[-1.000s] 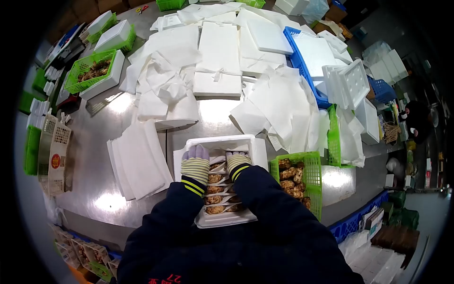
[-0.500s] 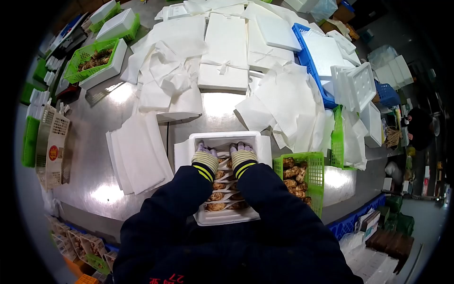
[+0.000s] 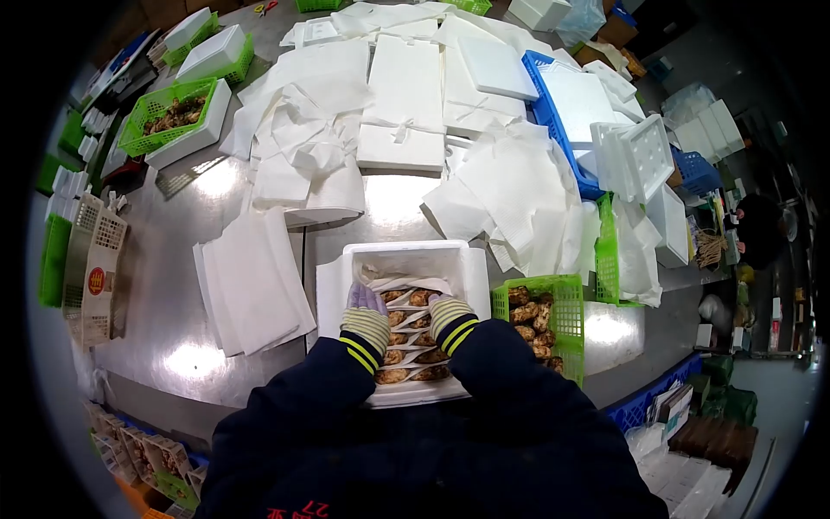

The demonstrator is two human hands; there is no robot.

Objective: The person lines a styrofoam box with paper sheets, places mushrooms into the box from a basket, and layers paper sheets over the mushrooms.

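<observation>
A white foam box stands in front of me, with brown mushrooms in two columns, parted by folds of white paper. My left hand, in a purple and striped glove, is inside the box by its left wall, fingers closed together at the paper's left end. Gloved alike, my right hand is at the paper's right end, its fingers bent inward and partly hidden. The top pair of mushrooms lies between the hands, just below the paper's upper fold.
A green basket of mushrooms stands right of the box. Paper sheets lie to the left. Farther back are foam lids, loose paper, a blue crate and another green basket. A person is at the far right.
Both hands have moved back from the box's far end toward me and apart, toward its side walls. The upper paper fold and top pair of mushrooms now show between them.
</observation>
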